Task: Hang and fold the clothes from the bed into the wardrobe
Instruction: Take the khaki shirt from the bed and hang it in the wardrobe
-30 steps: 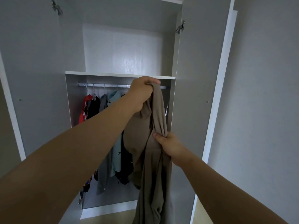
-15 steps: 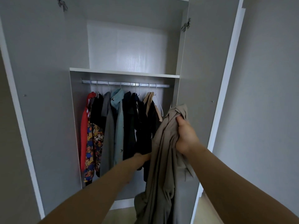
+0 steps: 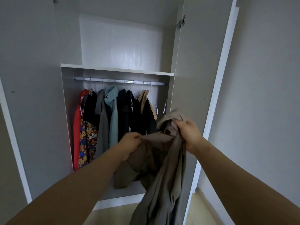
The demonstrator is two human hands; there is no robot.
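Note:
A taupe garment (image 3: 164,172) hangs bunched in front of the open wardrobe (image 3: 113,69). My left hand (image 3: 129,144) grips its edge at the lower middle. My right hand (image 3: 190,133) grips a bunched upper part, a little higher and to the right. The cloth stretches between both hands and trails down to the floor area. Behind it, several clothes (image 3: 113,120) hang from a metal rail (image 3: 118,81). An empty wire hanger (image 3: 153,101) hangs at the rail's right end.
The wardrobe's left door (image 3: 29,95) and right door (image 3: 198,78) stand wide open on either side of me. A white shelf (image 3: 116,71) runs above the rail. A grey wall (image 3: 267,95) is at the right, pale floor (image 3: 113,215) below.
My left hand dropped from the rail height, let go of the garment's top and took its edge lower down. My right hand rose and holds the bunched top. The rail came into view.

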